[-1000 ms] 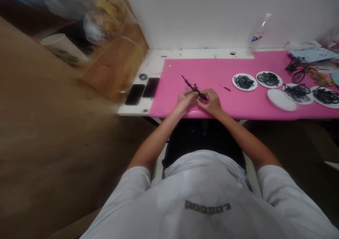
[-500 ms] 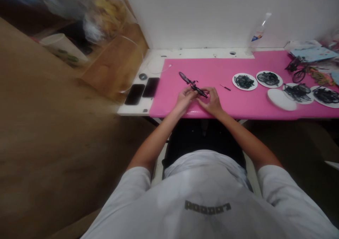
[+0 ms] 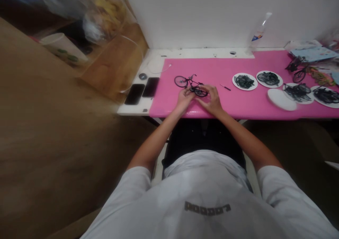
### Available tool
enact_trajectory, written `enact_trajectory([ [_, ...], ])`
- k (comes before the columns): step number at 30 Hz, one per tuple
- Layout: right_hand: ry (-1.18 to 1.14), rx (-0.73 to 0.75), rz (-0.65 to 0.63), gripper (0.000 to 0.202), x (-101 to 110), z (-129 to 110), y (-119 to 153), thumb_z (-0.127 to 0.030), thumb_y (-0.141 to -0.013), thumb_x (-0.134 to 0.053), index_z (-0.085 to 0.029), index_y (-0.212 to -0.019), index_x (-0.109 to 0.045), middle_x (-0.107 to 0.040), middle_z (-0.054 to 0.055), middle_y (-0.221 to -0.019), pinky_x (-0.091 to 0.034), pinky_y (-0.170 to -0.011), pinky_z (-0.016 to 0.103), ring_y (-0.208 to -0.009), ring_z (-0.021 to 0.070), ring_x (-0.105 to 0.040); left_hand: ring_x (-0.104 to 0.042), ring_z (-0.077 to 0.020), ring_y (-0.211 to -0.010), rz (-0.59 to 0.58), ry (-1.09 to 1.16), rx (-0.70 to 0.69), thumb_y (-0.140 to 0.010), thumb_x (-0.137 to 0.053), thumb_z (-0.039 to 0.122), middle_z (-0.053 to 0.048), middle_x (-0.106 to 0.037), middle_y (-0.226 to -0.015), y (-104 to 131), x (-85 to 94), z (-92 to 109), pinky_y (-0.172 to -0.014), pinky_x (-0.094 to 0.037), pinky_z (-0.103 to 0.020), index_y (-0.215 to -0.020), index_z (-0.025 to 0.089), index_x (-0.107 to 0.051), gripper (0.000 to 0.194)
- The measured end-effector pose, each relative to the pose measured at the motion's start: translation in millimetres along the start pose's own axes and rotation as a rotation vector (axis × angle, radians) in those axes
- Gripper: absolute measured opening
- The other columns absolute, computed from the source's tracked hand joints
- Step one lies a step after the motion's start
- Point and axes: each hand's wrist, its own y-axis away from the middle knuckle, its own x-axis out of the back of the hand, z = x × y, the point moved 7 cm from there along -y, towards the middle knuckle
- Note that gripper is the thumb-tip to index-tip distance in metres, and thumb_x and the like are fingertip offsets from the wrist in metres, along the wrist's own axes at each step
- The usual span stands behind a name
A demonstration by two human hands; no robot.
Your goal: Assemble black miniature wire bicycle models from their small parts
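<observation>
A small black model bicycle (image 3: 191, 83) is held just above the pink mat (image 3: 206, 69), its side showing and one wheel pointing to the left. My left hand (image 3: 184, 99) grips it low near the middle, fingers closed on the frame. On the right, my right hand (image 3: 212, 99) has its fingers curled around the wheel nearest me. A small screwdriver (image 3: 225, 87) lies on the mat to the right of my hands.
White plates with black parts (image 3: 245, 81) stand at the right, near a white lid-like disc (image 3: 282, 99). Behind them is another model bicycle (image 3: 298, 75). Two dark phones (image 3: 135, 94) lie left. A clear bottle (image 3: 259, 34) stands at the back.
The model bicycle has turned from nearly edge-on to showing its side, with its front wheel a little farther left. My hands have stayed almost in place.
</observation>
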Motion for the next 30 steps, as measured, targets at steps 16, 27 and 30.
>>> enact_trajectory([
  [16,0.035,-0.091,0.105,0.036,8.5,10.4,-4.3,-0.057,-0.094,-0.082,-0.030,-0.120,-0.080,-0.074,0.011,-0.127,-0.045,-0.120,0.071,-0.126,0.0368,-0.063,-0.080,-0.0192,-0.111,0.092,-0.018,0.030,-0.071,-0.097,0.019,-0.006,-0.084,-0.108,3.2,5.6,-3.9,-0.097,-0.062,-0.029,-0.122,0.019,-0.071,0.058],
  [27,0.044,-0.026,0.084,0.031,8.5,7.6,-3.1,-0.052,-0.095,-0.082,-0.033,-0.120,-0.081,-0.074,0.009,-0.126,-0.052,-0.115,0.067,-0.125,0.0345,-0.064,-0.081,-0.0202,-0.107,0.053,0.039,0.000,-0.070,-0.101,0.029,-0.010,-0.084,-0.121,3.2,7.3,-3.8,-0.093,-0.065,-0.030,-0.123,0.018,-0.076,0.059],
  [30,0.029,-0.031,0.069,0.036,6.4,6.5,-2.8,-0.055,-0.095,-0.082,-0.033,-0.124,-0.079,-0.072,0.011,-0.127,-0.052,-0.115,0.067,-0.127,0.0354,-0.063,-0.080,-0.0206,-0.111,0.057,0.045,-0.013,-0.070,-0.101,0.031,-0.010,-0.084,-0.121,1.5,8.2,-5.2,-0.095,-0.065,-0.029,-0.119,0.019,-0.077,0.056],
])
